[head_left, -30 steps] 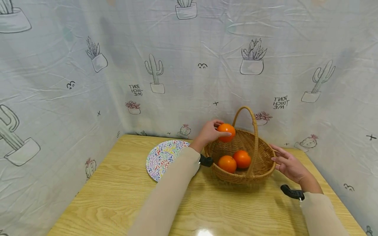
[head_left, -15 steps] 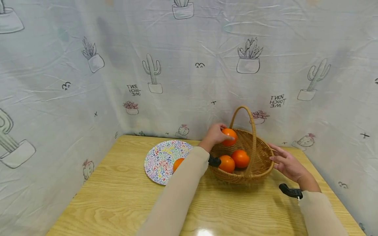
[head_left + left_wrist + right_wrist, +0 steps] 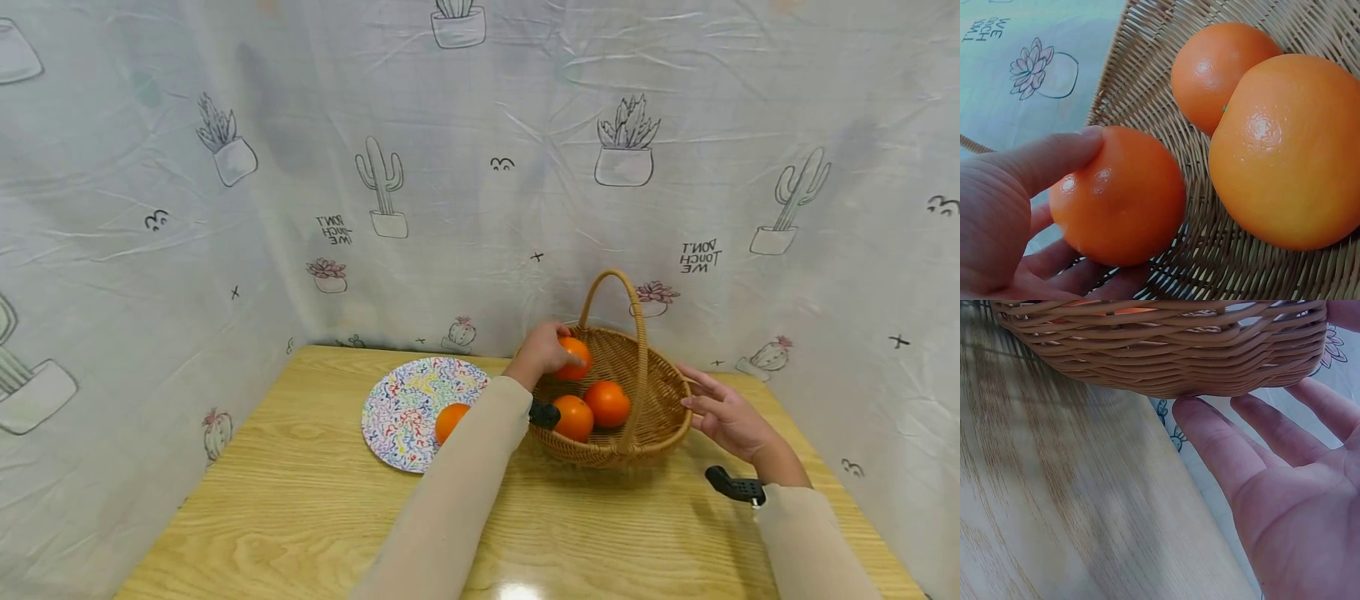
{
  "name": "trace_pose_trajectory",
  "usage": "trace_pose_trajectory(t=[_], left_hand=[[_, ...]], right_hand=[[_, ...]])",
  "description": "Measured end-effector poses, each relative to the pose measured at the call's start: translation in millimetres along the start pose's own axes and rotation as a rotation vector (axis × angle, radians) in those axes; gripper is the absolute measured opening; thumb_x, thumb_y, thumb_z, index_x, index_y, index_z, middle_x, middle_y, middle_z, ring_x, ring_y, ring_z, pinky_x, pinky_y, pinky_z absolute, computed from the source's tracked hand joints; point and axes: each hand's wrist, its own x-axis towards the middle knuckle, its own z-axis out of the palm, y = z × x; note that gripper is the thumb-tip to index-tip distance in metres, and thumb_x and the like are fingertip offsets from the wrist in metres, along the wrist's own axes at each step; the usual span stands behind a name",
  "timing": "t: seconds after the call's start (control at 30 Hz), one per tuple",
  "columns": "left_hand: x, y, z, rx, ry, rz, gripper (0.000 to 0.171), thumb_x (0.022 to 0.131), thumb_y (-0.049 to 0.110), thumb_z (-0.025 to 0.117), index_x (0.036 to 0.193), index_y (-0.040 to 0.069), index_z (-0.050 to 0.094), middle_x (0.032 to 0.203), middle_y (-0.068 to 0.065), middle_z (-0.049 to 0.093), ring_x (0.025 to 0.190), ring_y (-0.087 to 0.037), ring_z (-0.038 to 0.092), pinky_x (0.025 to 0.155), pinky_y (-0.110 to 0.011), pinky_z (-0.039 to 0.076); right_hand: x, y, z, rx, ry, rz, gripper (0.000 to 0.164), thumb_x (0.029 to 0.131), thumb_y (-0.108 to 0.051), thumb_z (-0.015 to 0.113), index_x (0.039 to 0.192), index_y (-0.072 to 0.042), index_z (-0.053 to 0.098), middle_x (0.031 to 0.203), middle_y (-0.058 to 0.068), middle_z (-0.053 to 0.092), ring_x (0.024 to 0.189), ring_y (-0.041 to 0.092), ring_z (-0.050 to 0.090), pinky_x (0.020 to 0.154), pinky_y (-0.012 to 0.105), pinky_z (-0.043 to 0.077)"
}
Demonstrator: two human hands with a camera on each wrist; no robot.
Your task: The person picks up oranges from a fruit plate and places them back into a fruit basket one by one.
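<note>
My left hand (image 3: 543, 354) grips an orange (image 3: 576, 360) inside the left part of a wicker basket (image 3: 663, 408). In the left wrist view the thumb lies on top of this orange (image 3: 1122, 200), and the fingers curl beneath it. Two other oranges lie in the basket: one nearer the front (image 3: 573, 419), the other beside it (image 3: 609, 403). At the basket's right side, my right hand (image 3: 731, 421) holds the rim. In the right wrist view its fingertips (image 3: 1194, 412) press against the lower weave, with the thumb up at the rim.
Left of the basket, a round speckled plate (image 3: 397, 417) carries another orange (image 3: 448, 422), partly covered by the left sleeve. The basket's tall arched handle (image 3: 641, 350) rises between the hands. Behind the wooden table (image 3: 285, 492) hangs a cactus-print curtain (image 3: 465, 208).
My left hand has lowered the orange deeper into the basket. The orange on the plate has come out from behind the left sleeve. The right hand keeps its place on the basket.
</note>
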Motion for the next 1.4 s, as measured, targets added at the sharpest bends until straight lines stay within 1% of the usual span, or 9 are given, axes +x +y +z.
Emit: trace_pose_trajectory(t=[0.17,0.33,0.47,0.73,0.93,1.07,1.2,1.3,1.4], left_hand=[[3.5,-0.4,0.9,0.073,-0.015,-0.013,0.055,0.085,0.024,0.086,0.133,0.010,0.066,0.136,-0.008,0.065,0.125,-0.027,0.061,0.103,-0.035,0.054],[6.0,-1.6,0.9,0.057,-0.027,-0.008,0.052,0.087,0.020,0.084,0.135,0.009,0.066,0.137,-0.009,0.065,0.128,-0.027,0.059,0.105,-0.035,0.052],[5.4,-3.9,-2.3,-0.007,-0.045,0.024,0.050,0.089,0.017,0.081,0.135,0.007,0.065,0.136,-0.011,0.065,0.125,-0.028,0.061,0.104,-0.036,0.053],[-1.2,-13.9,-15.7,-0.203,-0.078,0.111,0.046,0.093,0.017,0.077,0.134,0.003,0.064,0.133,-0.017,0.065,0.120,-0.027,0.061,0.100,-0.036,0.053],[-14.5,-18.7,-31.3,-0.276,-0.066,0.181,0.037,0.094,0.016,0.076,0.129,0.005,0.068,0.128,-0.017,0.068,0.114,-0.024,0.064,0.097,-0.034,0.054],[-27.1,-25.3,-44.6,-0.308,-0.071,0.207,0.036,0.096,0.018,0.073,0.130,0.007,0.067,0.129,-0.015,0.068,0.118,-0.026,0.065,0.101,-0.037,0.054],[-39.2,-38.7,-58.3,-0.327,-0.068,0.216,0.037,0.098,0.020,0.071,0.133,0.008,0.065,0.131,-0.015,0.067,0.122,-0.028,0.064,0.104,-0.041,0.053],[-48.5,-52.4,-66.2,-0.330,-0.036,0.202,0.036,0.100,0.024,0.069,0.133,0.012,0.065,0.131,-0.012,0.067,0.124,-0.027,0.063,0.104,-0.044,0.053],[-56.6,-68.2,-70.6,-0.321,0.023,0.181,0.033,0.101,0.026,0.068,0.131,0.015,0.066,0.128,-0.006,0.068,0.123,-0.024,0.063,0.104,-0.044,0.053]], right_hand=[[1.1,-1.1,-0.2,-0.005,0.002,0.007,0.062,0.106,0.008,0.036,0.163,-0.013,0.026,0.142,-0.008,0.057,0.121,0.011,0.065,0.094,0.029,0.059],[1.8,-3.0,0.2,-0.020,0.007,0.010,0.062,0.106,0.008,0.036,0.163,-0.013,0.026,0.142,-0.009,0.057,0.121,0.010,0.065,0.095,0.029,0.059],[2.8,-4.0,-0.1,-0.026,0.007,0.018,0.061,0.106,0.007,0.036,0.163,-0.013,0.026,0.142,-0.009,0.057,0.117,0.009,0.065,0.094,0.029,0.059],[3.8,-5.1,0.3,-0.016,0.002,0.032,0.061,0.107,0.006,0.035,0.163,-0.015,0.027,0.141,-0.008,0.057,0.114,0.009,0.064,0.094,0.029,0.059],[5.7,-6.2,3.3,-0.006,0.007,0.030,0.061,0.107,0.006,0.035,0.163,-0.014,0.025,0.141,-0.007,0.057,0.115,0.009,0.065,0.094,0.029,0.059],[5.3,-5.1,5.2,-0.009,0.012,0.030,0.063,0.107,0.005,0.036,0.165,-0.015,0.021,0.142,-0.008,0.056,0.118,0.010,0.065,0.094,0.030,0.059],[4.5,-4.7,6.2,-0.019,0.020,0.040,0.061,0.108,0.004,0.036,0.162,-0.023,0.028,0.144,-0.010,0.050,0.118,0.010,0.064,0.094,0.030,0.059],[4.1,-5.4,7.7,-0.043,0.029,0.047,0.063,0.108,0.002,0.036,0.164,-0.022,0.023,0.147,-0.011,0.041,0.117,0.009,0.063,0.093,0.029,0.059],[4.1,-6.4,9.8,-0.070,0.037,0.052,0.067,0.108,0.001,0.037,0.167,-0.015,0.010,0.148,-0.008,0.033,0.115,0.008,0.062,0.092,0.028,0.059]])
